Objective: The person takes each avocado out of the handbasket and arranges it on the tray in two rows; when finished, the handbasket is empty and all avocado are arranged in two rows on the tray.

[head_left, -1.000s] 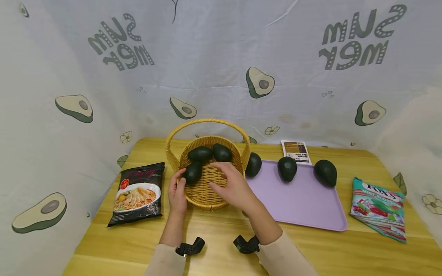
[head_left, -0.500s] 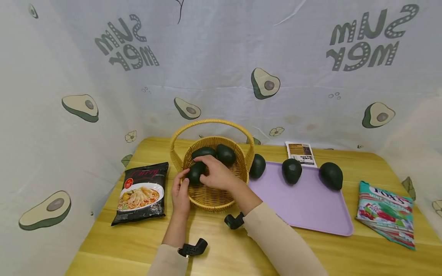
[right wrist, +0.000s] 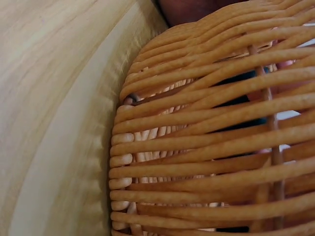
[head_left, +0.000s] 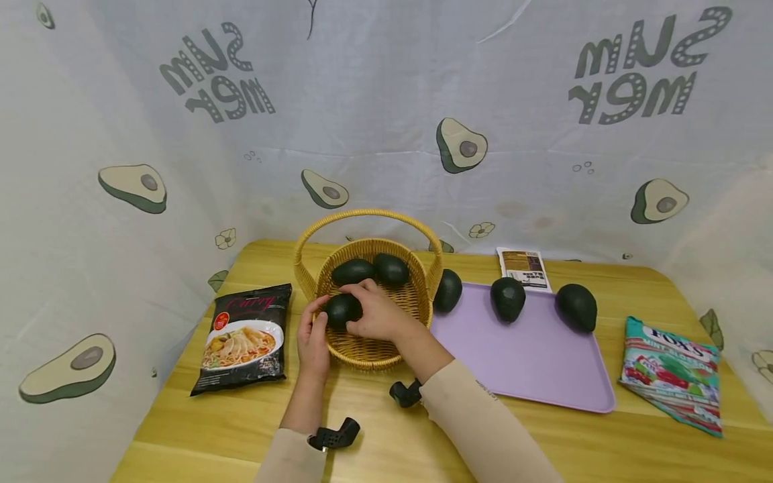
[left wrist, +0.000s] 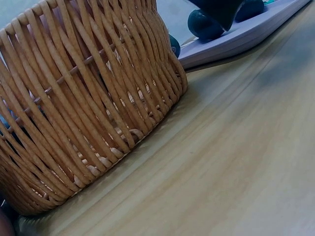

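A yellow woven basket (head_left: 362, 359) with a tall hoop handle holds dark green avocados. My right hand (head_left: 380, 315) reaches inside and grips the nearest avocado (head_left: 342, 311), thumb in front and fingers over its far side. My left hand (head_left: 314, 345) holds the basket's left rim, its fingertips and thumb close to that same avocado. Behind these lie a second avocado (head_left: 353, 272) and a third avocado (head_left: 391, 270) along the far wall. Both wrist views are filled mostly by the basket's woven side (left wrist: 93, 93), and dark green shows through the slats in the right one.
Right of the basket is a lilac tray (head_left: 531, 362), with an avocado (head_left: 508, 299) and others along its far side. A black noodle packet (head_left: 244, 339) lies left, a teal candy bag (head_left: 673, 376) far right. A small sachet (head_left: 524, 268) lies behind the tray.
My right hand has moved left from the basket's middle onto the nearest avocado and now grips it. That avocado has turned slightly. The left hand stays at the rim.
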Demonstrator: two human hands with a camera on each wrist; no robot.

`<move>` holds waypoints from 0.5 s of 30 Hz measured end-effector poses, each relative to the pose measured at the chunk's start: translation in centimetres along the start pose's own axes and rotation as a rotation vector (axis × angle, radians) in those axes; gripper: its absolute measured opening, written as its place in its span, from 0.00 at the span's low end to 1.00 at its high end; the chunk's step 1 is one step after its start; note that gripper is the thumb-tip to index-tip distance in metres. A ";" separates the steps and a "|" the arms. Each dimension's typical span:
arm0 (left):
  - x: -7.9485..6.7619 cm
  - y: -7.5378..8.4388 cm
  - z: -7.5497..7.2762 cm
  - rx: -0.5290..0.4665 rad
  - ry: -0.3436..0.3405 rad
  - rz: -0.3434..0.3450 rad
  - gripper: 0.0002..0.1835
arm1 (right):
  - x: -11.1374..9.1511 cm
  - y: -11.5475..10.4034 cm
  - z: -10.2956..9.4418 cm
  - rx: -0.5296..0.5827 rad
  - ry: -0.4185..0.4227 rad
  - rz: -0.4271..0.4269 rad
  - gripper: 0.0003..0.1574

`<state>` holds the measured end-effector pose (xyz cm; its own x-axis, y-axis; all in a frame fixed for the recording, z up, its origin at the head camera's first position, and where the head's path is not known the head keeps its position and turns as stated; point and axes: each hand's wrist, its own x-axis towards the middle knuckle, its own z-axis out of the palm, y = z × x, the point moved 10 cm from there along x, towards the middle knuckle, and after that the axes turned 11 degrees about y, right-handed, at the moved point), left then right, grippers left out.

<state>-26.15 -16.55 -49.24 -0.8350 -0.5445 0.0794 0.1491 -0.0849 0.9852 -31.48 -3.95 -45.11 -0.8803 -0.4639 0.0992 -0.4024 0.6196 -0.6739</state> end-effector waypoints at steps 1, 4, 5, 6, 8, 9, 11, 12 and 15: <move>0.0 0.0 0.0 -0.002 -0.001 -0.001 0.20 | 0.0 0.1 0.0 -0.006 0.003 0.010 0.43; 0.0 0.0 0.0 -0.001 -0.003 -0.002 0.21 | 0.1 0.2 0.1 -0.029 0.011 0.010 0.42; 0.0 0.0 -0.1 -0.002 -0.003 -0.002 0.21 | 0.1 0.2 0.1 -0.035 0.013 0.003 0.42; 0.0 0.0 -0.1 -0.001 -0.003 -0.002 0.21 | 0.1 0.1 0.1 -0.036 0.014 -0.005 0.42; -0.1 0.0 -0.1 0.005 -0.003 -0.003 0.21 | 0.2 0.0 0.2 -0.043 0.018 -0.024 0.42; -0.1 0.0 -0.1 0.005 -0.003 -0.003 0.21 | 0.2 0.0 0.2 -0.044 0.021 -0.029 0.42; -0.1 0.0 -0.1 0.010 -0.003 -0.001 0.21 | 0.2 0.0 0.2 -0.044 0.024 -0.026 0.43; -0.1 0.0 -0.1 0.013 -0.004 0.001 0.21 | 0.2 0.1 0.2 -0.045 0.025 -0.021 0.43; -0.1 0.1 0.0 0.017 -0.004 0.005 0.21 | 0.1 0.2 0.2 -0.045 0.029 -0.011 0.43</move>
<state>-26.02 -16.51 -49.13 -0.8366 -0.5412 0.0853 0.1445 -0.0678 0.9872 -31.63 -3.99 -45.35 -0.8824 -0.4528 0.1275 -0.4222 0.6429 -0.6391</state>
